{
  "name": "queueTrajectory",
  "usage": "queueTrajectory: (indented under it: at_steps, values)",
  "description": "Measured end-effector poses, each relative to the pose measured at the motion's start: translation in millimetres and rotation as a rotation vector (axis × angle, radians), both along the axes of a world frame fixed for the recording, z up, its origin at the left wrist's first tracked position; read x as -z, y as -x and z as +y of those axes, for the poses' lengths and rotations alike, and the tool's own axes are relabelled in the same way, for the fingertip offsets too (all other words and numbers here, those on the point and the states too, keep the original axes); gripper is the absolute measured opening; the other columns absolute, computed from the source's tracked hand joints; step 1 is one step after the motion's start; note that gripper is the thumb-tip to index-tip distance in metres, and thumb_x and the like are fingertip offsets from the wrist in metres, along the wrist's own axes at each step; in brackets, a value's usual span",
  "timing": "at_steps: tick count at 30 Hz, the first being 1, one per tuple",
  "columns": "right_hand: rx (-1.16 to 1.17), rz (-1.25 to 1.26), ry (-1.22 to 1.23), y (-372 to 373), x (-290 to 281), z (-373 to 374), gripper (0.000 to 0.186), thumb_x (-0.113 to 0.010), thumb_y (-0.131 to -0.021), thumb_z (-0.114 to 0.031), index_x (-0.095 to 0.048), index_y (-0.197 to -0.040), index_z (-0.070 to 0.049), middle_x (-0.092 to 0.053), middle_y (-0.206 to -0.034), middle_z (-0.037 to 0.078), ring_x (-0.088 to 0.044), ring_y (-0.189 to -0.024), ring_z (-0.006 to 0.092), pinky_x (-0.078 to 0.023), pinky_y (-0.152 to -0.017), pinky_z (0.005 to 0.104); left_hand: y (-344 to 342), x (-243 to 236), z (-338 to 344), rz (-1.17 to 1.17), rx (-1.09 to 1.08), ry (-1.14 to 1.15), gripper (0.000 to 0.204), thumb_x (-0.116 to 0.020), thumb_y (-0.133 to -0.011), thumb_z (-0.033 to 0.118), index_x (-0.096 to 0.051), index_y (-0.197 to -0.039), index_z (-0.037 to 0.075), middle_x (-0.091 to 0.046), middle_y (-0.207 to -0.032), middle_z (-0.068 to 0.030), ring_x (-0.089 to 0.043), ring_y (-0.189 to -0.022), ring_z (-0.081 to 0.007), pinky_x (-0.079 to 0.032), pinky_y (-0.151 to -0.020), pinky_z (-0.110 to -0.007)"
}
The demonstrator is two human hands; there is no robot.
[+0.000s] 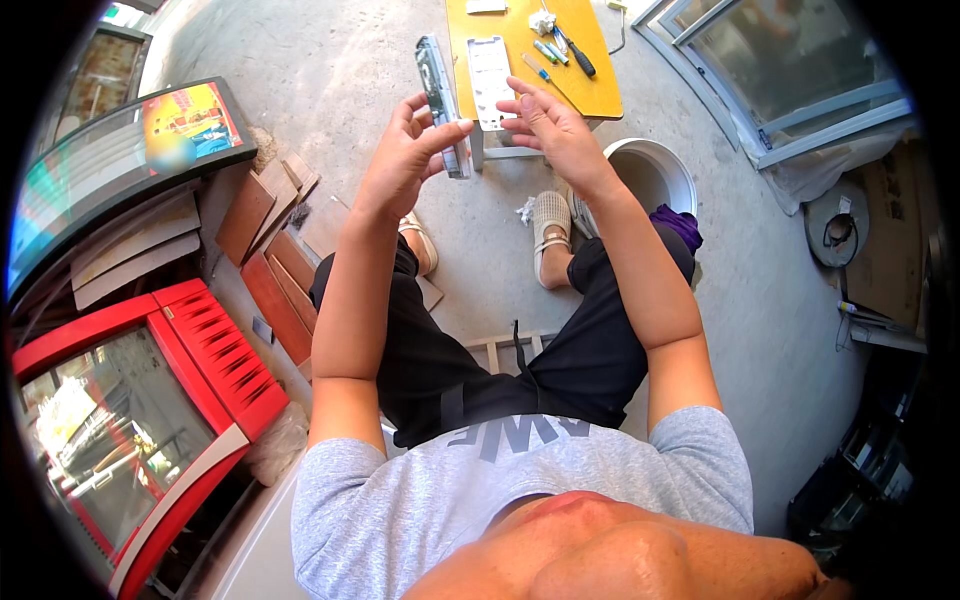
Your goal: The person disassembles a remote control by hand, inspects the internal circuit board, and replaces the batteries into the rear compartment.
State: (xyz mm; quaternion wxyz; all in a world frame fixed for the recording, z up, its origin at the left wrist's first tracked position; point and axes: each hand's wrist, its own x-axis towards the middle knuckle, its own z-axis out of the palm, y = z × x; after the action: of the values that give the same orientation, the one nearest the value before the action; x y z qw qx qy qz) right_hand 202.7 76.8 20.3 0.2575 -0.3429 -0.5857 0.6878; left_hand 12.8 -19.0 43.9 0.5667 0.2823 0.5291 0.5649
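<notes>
Apparently, you are somewhere in the middle of things: the flat grey part [436, 95] is off the yellow tabletop [600, 95], gripped on edge in the air just beyond its left side. Your left hand [412, 150] pinches it between thumb and fingers. Your right hand [548, 122] looks empty, with its fingers loosely spread and the thumb apart, raised near the white panel [490, 75], which lies along the left side of the tabletop. So the part and the panel are separate, and the part is not yet set down. None of the tools is in use: the black-handled screwdriver [580, 58], the blue-handled tool [535, 66] and the small green tubes [549, 53] all lie on the tabletop, near the crumpled white tissue [541, 22]. How much work remains on the part itself, you cannot judge from this view.

Some details stay hidden. The part shows nearly edge-on, so its broad face is hard to read, and your thumb and fingers cover some of its lower end. Your right fingertips overlap the panel in view; whether they touch it, I cannot tell. The far end of the tabletop is cut off by the upper edge, along with part of a small white item [486, 5] there.
</notes>
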Motion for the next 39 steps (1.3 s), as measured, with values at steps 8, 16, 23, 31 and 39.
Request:
queueTrajectory:
  at_steps: [8,16,23,31,39]
  values:
    - [-0.056,0.404,0.440,21.9,14.7,-30.4,0.053,-0.030,-0.106,-0.045,-0.038,-0.145,-0.009,-0.055,-0.129,0.009,-0.057,-0.114,0.0173,-0.046,-0.096,0.0313,-30.2,19.7,8.7,0.423,0.110,-0.039,0.086,-0.083,-0.076,0.033,-0.040,-0.140,-0.004,-0.055,-0.123,-0.0202,-0.060,-0.105,-0.0239,-0.052,-0.087,-0.038]
    - [0.065,0.635,0.665,2.4,-3.4,-16.8,0.053,-0.025,-0.107,-0.040,-0.039,-0.140,-0.001,-0.053,-0.133,0.016,-0.056,-0.120,0.0272,-0.049,-0.101,0.0456,-27.3,-10.3,19.8,0.429,0.151,0.032,0.067,-0.072,-0.086,0.047,-0.058,-0.132,0.001,-0.066,-0.113,-0.0146,-0.061,-0.102,-0.0197,-0.051,-0.085,-0.034]
    - [0.160,0.811,0.557,-27.6,-23.3,18.1,0.054,-0.022,-0.107,-0.041,-0.038,-0.141,-0.001,-0.051,-0.136,0.019,-0.055,-0.120,0.0301,-0.046,-0.104,0.0485,19.1,41.3,63.8,1.071,-0.274,-0.036,0.034,-0.061,-0.091,0.027,-0.065,-0.114,0.002,-0.070,-0.099,-0.0116,-0.067,-0.090,-0.0210,-0.053,-0.081,-0.032]
    - [0.201,0.875,0.502,-49.2,-38.6,31.5,0.052,-0.025,-0.107,-0.039,-0.040,-0.140,-0.001,-0.052,-0.136,0.021,-0.055,-0.120,0.0312,-0.047,-0.102,0.0469,-11.9,53.0,93.0,1.144,-0.143,0.223,0.045,-0.069,-0.084,0.045,-0.071,-0.106,0.006,-0.074,-0.093,-0.0106,-0.071,-0.086,-0.0239,-0.055,-0.077,-0.034]
    - [0.192,0.842,0.497,-50.2,-38.8,31.1,0.053,-0.024,-0.107,-0.037,-0.038,-0.140,0.002,-0.052,-0.134,0.021,-0.056,-0.119,0.0311,-0.049,-0.099,0.0455,-16.2,71.5,102.3,1.152,-0.309,0.126,0.030,-0.062,-0.089,0.032,-0.066,-0.095,0.003,-0.072,-0.089,-0.0127,-0.069,-0.081,-0.0282,-0.054,-0.077,-0.040]
